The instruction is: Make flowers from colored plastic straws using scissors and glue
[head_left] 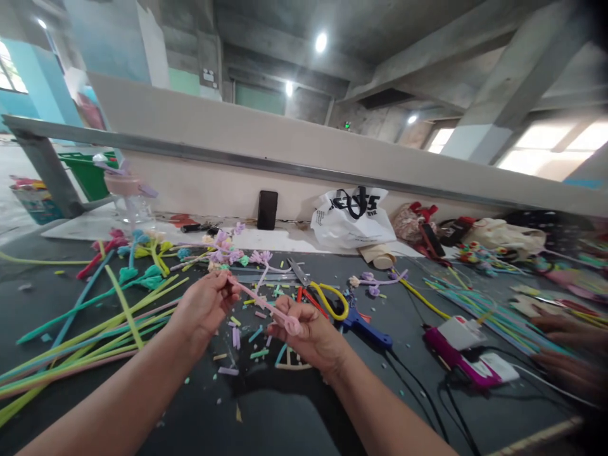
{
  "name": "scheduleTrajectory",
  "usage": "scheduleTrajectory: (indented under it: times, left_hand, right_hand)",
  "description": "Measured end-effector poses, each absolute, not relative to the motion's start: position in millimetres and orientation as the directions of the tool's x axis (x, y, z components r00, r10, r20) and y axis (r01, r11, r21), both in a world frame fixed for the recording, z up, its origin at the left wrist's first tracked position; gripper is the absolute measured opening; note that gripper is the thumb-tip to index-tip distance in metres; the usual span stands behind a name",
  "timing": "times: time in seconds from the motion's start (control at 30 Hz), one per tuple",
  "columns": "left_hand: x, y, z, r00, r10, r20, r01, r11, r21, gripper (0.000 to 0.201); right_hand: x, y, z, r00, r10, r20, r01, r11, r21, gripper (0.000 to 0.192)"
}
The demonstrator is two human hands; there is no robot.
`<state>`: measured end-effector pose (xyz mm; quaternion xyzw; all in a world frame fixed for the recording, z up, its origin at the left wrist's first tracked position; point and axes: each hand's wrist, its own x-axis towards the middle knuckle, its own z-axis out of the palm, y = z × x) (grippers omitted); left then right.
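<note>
Both forearms reach forward over the dark table (pixel 294 411), hands raised just above it and near each other. Left hand (pixel 204 307): fingers curled, fingertips pinching the upper end of a pink pipe cleaner (pixel 259 303). Right hand (pixel 308 332): fingers closed on the lower end, where the stem is wound into a small coil (pixel 292 325) at the thumb. The stem runs taut and slanted between the two grips. Scissors (pixel 299 273) and a yellow loop (pixel 332 301) lie just beyond; green stems (pixel 95 335) lie left. Another person's hands (pixel 567 348) rest at the far right.
</note>
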<state>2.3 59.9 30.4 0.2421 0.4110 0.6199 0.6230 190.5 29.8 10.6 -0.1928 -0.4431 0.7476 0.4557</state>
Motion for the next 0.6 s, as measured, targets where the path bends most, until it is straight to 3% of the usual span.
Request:
scheduleTrajectory:
  times: [0.2,0.27,0.37,0.4,0.43,0.47,0.53,0.6]
  left_hand:
    - [-14.1,66.2,44.5,-0.243,0.965,-0.093,-0.489,-0.039,0.871,0.014]
    - [-15.6,64.1,51.1,-0.312,0.950,-0.012,-0.413,-0.125,0.902,0.004]
    - [-8.4,53.7,59.0,-0.397,0.875,0.277,-0.121,-0.349,0.929,0.032]
    - [-3.3,48.8,59.8,-0.329,0.820,0.468,0.098,-0.464,0.881,0.037]
    - [2.6,43.7,59.5,-0.157,0.759,0.631,0.309,-0.570,0.762,0.034]
    - [9.1,38.8,58.0,0.062,0.718,0.693,0.419,-0.649,0.635,0.029]
    - [21.5,31.0,52.4,0.396,0.674,0.624,0.440,-0.736,0.515,0.027]
    - [30.1,26.9,46.3,0.427,0.689,0.585,0.401,-0.724,0.561,0.022]
  right_hand:
    - [190.1,33.0,8.2,-0.538,0.839,0.082,-0.489,-0.232,-0.841,0.014]
    - [191.3,34.9,7.9,-0.537,0.842,0.050,-0.477,-0.255,-0.841,0.013]
    - [193.5,37.1,7.6,-0.521,0.854,-0.003,-0.465,-0.286,-0.838,0.017]
    - [194.0,37.4,7.6,-0.517,0.856,-0.012,-0.461,-0.291,-0.838,0.018]
    - [194.3,37.4,7.5,-0.517,0.856,-0.016,-0.458,-0.292,-0.840,0.018]
    - [194.3,37.2,7.5,-0.521,0.854,-0.017,-0.455,-0.294,-0.840,0.018]
    - [194.2,36.4,7.5,-0.529,0.848,-0.020,-0.453,-0.303,-0.839,0.018]
    - [194.1,35.5,7.6,-0.534,0.845,-0.026,-0.457,-0.314,-0.832,0.019]
